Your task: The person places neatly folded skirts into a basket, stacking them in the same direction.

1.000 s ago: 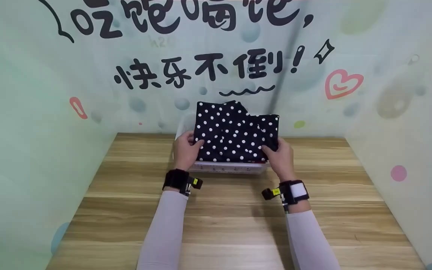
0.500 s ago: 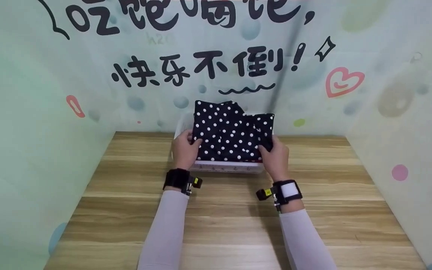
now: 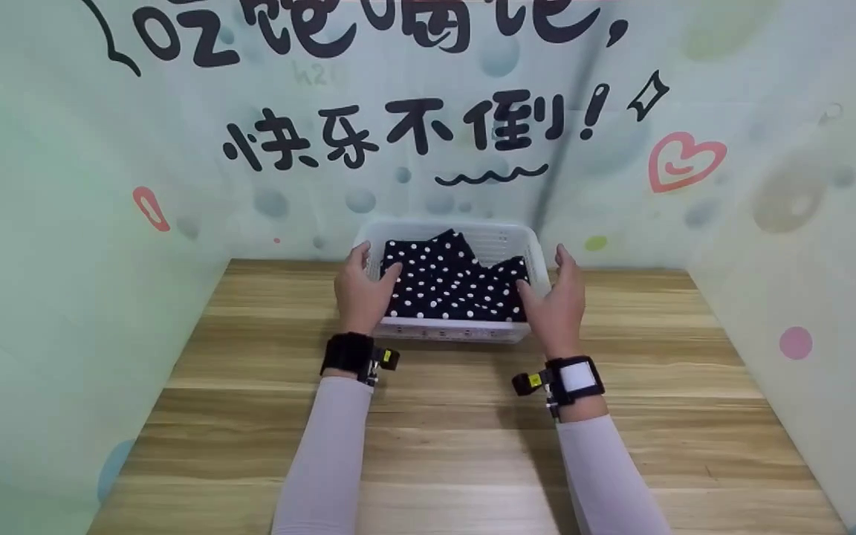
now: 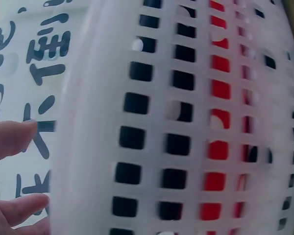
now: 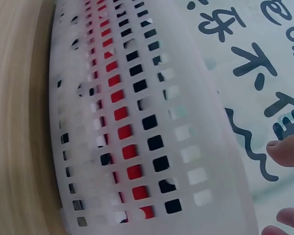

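A folded dark cloth [image 3: 435,279] with white polka dots lies in a white plastic basket [image 3: 443,325] against the back wall. My left hand [image 3: 362,297] is at the basket's left side, fingers extended and thumb near the cloth's left edge. My right hand [image 3: 558,316] is at the right side, its fingers pointing up and its thumb by the cloth's right edge. Neither hand grips the cloth. In the left wrist view, fingertips [image 4: 17,137] show beside the perforated basket wall [image 4: 157,110]. Through the holes in the right wrist view, a red layer [image 5: 124,131] shows beneath dark cloth.
The basket stands on a wood-grain table [image 3: 458,446] near its back edge. Behind it is a pale printed wall sheet [image 3: 309,223] with black lettering, and similar panels flank the table on the left and right.
Both hands have let go of the polka-dot cloth. It has gone from standing above the rim to lying lower in the basket, and the fingers have spread outward.
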Available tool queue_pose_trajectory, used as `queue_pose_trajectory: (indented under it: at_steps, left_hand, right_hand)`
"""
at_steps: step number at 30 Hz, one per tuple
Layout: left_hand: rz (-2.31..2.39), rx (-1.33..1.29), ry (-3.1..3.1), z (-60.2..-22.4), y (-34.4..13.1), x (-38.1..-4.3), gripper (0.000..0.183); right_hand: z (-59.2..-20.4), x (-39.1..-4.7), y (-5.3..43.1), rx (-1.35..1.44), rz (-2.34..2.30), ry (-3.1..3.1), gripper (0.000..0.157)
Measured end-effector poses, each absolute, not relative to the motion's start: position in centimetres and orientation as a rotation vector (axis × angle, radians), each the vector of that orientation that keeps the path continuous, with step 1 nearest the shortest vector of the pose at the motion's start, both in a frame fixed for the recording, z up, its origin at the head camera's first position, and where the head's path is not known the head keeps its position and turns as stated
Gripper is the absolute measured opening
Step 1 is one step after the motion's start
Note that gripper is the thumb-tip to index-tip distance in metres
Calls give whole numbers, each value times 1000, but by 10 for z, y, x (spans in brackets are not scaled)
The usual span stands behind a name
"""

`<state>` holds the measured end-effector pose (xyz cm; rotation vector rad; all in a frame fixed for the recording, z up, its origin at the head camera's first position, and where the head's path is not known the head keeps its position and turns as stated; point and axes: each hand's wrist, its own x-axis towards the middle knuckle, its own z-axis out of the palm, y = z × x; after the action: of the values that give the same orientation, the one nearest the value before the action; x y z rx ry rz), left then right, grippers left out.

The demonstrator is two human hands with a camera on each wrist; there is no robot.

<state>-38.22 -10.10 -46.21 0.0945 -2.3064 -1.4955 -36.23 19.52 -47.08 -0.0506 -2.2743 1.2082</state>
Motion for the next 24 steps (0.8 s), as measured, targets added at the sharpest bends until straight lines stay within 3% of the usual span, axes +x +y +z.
queue_pose_trajectory:
  at_steps: [14, 24]
  left_hand:
    - [-1415, -5, -2250, -456, -94, -376, 48]
    - [-1271, -165, -2431, -450, -78, -370, 52]
  right_hand:
    - [-465, -360, 193, -44, 1193, -2317, 61]
    - [-462, -350, 168, 134, 1055, -2354, 59]
